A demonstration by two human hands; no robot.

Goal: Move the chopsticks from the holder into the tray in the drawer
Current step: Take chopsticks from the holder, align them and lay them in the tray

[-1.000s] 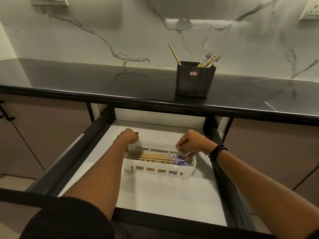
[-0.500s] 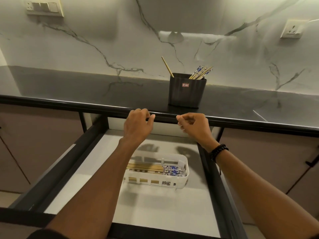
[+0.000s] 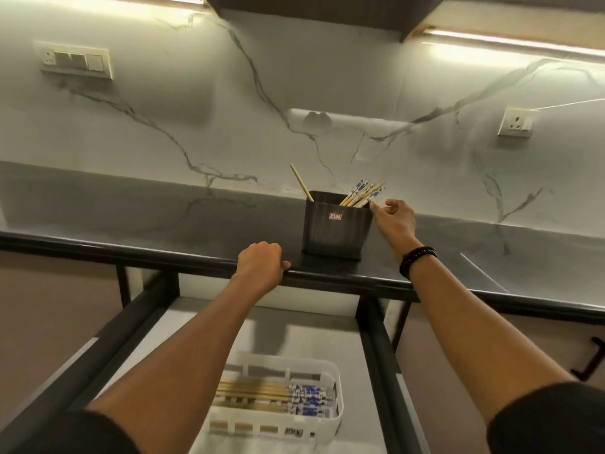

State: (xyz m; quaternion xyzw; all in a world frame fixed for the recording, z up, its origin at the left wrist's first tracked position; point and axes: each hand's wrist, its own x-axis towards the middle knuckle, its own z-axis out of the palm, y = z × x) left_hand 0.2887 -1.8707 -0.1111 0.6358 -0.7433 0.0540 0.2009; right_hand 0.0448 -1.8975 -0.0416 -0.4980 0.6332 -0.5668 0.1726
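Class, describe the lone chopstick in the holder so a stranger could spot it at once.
On the black countertop below the marble wall stands a dark square holder. At its left corner one plain wooden chopstick leans left, alone; the others, with blue-and-white tops, cluster at the right.

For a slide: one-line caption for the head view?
The right hand reaches for chopsticks in the black holder; left hand rests on the counter edge; white tray holds others.

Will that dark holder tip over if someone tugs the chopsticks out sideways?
Probably not easily: the holder looks wide and flat-bottomed on the counter. It looks like light plastic, though, and the chopsticks lean to its right corner, so a sideways pull by the right hand might slide or rock it. Lifting straight up looks safer.
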